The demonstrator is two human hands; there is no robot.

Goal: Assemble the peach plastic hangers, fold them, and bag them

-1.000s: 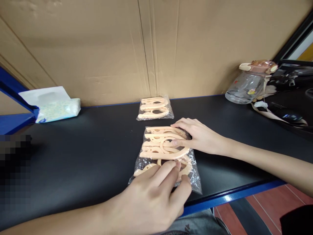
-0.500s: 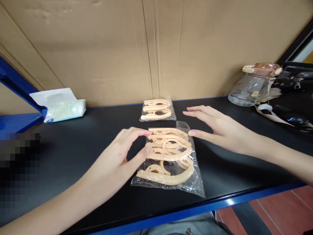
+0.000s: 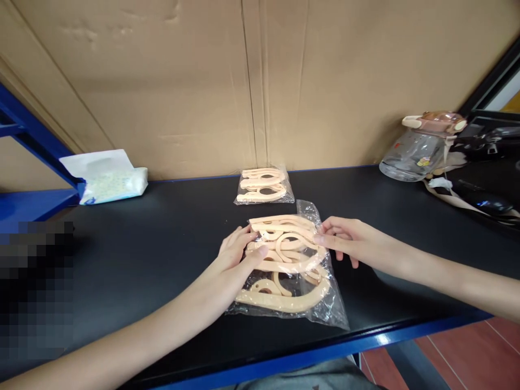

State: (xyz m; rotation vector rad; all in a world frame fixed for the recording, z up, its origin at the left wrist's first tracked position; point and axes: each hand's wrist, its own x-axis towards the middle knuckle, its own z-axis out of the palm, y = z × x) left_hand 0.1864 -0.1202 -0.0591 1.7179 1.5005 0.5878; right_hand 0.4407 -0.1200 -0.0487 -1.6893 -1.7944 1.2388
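Observation:
A clear plastic bag of beige folding hangers (image 3: pixel 292 265) lies on the black tabletop in front of me. My left hand (image 3: pixel 239 254) holds the bag's left edge, thumb on top and fingers along the side, partly hidden. From the right, my right hand (image 3: pixel 343 238) pinches the bag's upper right edge between thumb and curled fingers. Farther back, against the cardboard, rests a second, smaller-looking bag of similar hangers (image 3: pixel 264 185), touched by neither hand.
A soft white and pale-green packet (image 3: pixel 116 181) sits at the back left beside a blue metal frame (image 3: pixel 44 146). A clear water bottle with a brown lid (image 3: pixel 414 151) leans at the back right, next to a black bag (image 3: pixel 495 173). Cardboard (image 3: pixel 182 86) walls off the rear.
Both hands have closed in on the near bag and taken hold of its edges. The right hand moved down, its spread fingers curling in. The view has shifted slightly.

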